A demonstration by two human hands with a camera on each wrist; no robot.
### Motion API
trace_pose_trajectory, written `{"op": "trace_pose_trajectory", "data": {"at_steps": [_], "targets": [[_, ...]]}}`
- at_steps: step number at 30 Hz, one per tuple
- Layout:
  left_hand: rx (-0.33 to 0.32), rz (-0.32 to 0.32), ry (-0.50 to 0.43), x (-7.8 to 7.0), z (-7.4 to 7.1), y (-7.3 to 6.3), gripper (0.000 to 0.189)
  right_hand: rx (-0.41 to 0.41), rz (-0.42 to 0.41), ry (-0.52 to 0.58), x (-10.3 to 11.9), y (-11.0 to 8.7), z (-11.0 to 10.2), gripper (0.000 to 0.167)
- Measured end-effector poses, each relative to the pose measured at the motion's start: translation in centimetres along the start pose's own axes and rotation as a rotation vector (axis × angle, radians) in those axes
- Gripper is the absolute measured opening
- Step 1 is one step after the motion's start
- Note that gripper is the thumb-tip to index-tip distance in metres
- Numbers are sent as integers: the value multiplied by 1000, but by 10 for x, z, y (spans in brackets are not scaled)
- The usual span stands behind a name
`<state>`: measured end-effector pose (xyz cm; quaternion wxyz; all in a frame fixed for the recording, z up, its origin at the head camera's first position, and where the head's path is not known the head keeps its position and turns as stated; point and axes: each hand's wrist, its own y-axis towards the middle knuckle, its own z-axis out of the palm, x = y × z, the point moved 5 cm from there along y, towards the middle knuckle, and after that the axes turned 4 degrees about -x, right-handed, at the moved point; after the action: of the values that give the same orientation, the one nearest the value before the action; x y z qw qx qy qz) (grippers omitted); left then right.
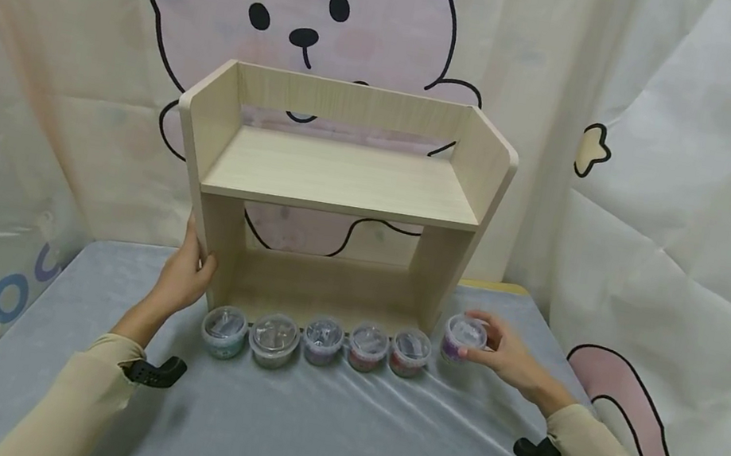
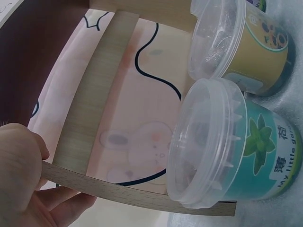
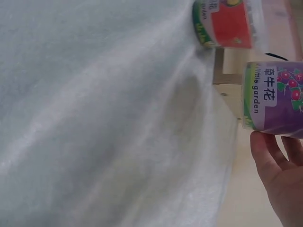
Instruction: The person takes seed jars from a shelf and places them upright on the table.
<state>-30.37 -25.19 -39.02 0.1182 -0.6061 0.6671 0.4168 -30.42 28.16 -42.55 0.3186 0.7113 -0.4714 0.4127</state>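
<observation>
A pale wooden two-tier shelf (image 1: 345, 176) stands on the table. My left hand (image 1: 184, 278) grips the front edge of its left side panel, thumb on one face and fingers on the other in the left wrist view. My right hand (image 1: 509, 358) holds a clear-lidded plastic tub (image 1: 464, 335) just right of the shelf. That tub's purple label (image 3: 284, 101) reads "little garden" in the right wrist view. Along the shelf's front stand several similar tubs, from a teal-labelled tub (image 2: 258, 146) at the left end to a red-labelled tub (image 1: 410, 352) at the right.
A grey-blue cloth (image 1: 330, 440) covers the table, wrinkled toward the right. Behind and beside it hang pale curtains (image 1: 698, 235) with cartoon prints. A yellowish edge (image 1: 494, 286) shows at the table's back right.
</observation>
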Motion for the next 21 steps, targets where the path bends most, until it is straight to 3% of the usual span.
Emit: {"op": "trace_pose_trajectory", "data": {"at_steps": [10,21], "targets": [[-5,-9,4,1,0,0,86,-15,63,-80,-20,1,8,69],[-12,12,2,0,0,0,87,-6,32,-59,-29,-3,18,65]]}}
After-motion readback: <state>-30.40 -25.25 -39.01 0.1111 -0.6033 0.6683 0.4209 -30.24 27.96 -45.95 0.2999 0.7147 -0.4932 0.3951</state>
